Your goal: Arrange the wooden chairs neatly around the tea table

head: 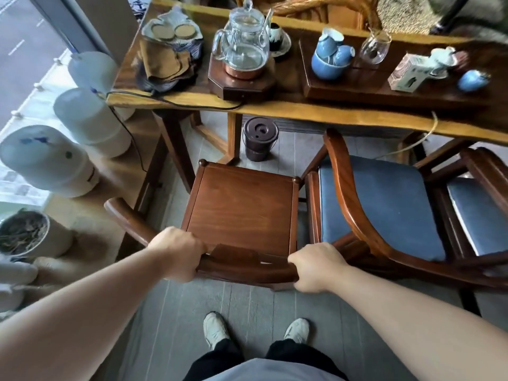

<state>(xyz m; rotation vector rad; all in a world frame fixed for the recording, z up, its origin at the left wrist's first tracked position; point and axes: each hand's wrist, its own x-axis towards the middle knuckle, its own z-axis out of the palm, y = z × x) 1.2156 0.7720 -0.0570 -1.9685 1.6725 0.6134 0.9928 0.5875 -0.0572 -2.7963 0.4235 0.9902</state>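
A dark wooden chair [242, 207] with a bare square seat stands in front of me, facing the tea table [316, 112]. My left hand [178, 253] and my right hand [316, 266] are both closed on its curved back rail, one at each side of the centre splat. Its front posts sit just short of the table's edge. To its right, almost touching it, a second wooden chair with a blue cushion [382, 204] stands tucked partly under the table. A third cushioned chair [478, 213] shows at the far right edge.
A brown lidded bucket [259, 138] stands on the floor under the table. Large white jars [90, 122] line a low wooden shelf at the left, with a pot [24, 233] nearer me. A glass kettle [244, 42], blue cups [330, 56] and cloths crowd the tabletop. My feet stand on grey floor.
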